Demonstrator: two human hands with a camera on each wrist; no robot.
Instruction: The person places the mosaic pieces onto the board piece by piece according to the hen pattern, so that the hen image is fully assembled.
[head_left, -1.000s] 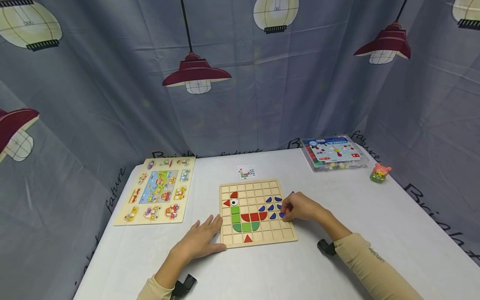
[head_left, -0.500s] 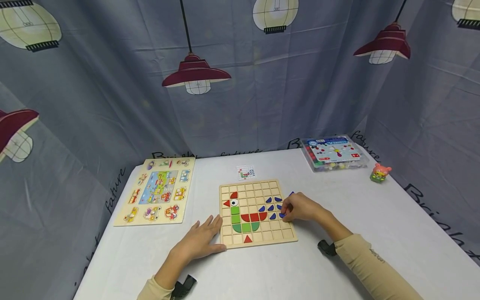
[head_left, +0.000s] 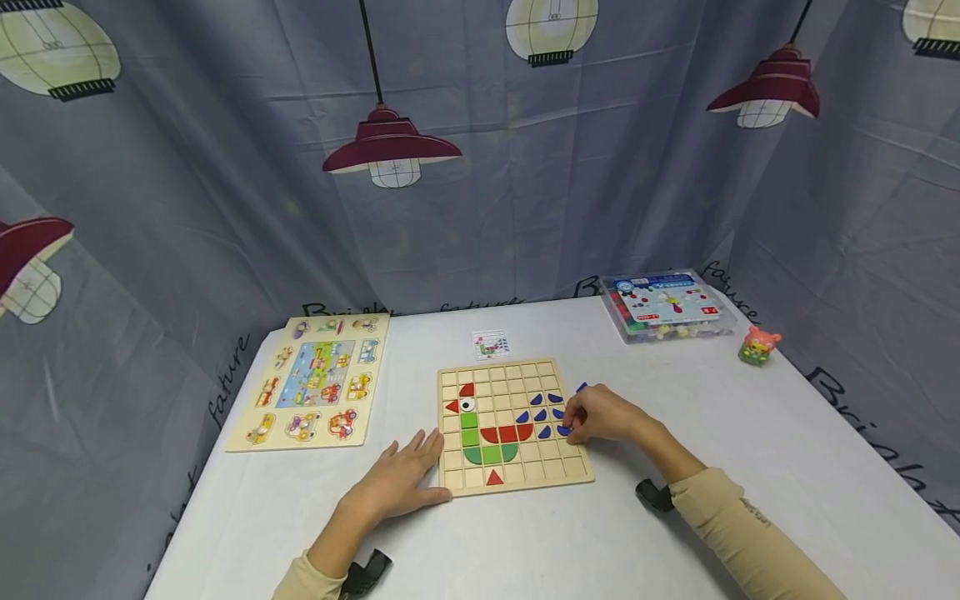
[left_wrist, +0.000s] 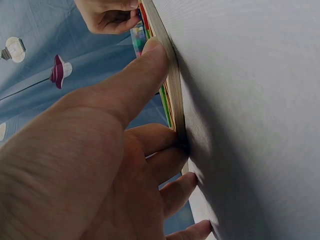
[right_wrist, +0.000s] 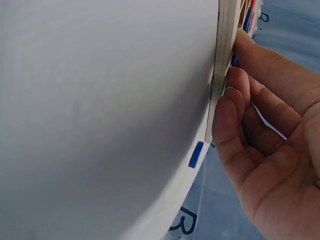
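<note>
A square wooden grid board (head_left: 555,472) lies on the white table, with red, green and blue pieces forming a bird on it. My left hand (head_left: 401,479) rests at its left side, fingers stretched out; in the left wrist view the thumb (left_wrist: 156,57) touches the board's edge. At the right part of the board my right hand (head_left: 609,414) pinches a blue puzzle piece (right_wrist: 234,60) between thumb and fingertips, right at the grid. Several other blue pieces (head_left: 542,416) sit just left of those fingers. Another blue piece (right_wrist: 196,155) lies on the table beyond the board's edge.
A small picture card (head_left: 491,344) lies behind the board. To the left is a wooden vehicle puzzle (head_left: 377,354). At the back right stand a clear plastic box (head_left: 637,335) and a small pink-and-green toy figure (head_left: 759,345). Printed grey curtains (head_left: 480,233) surround the table.
</note>
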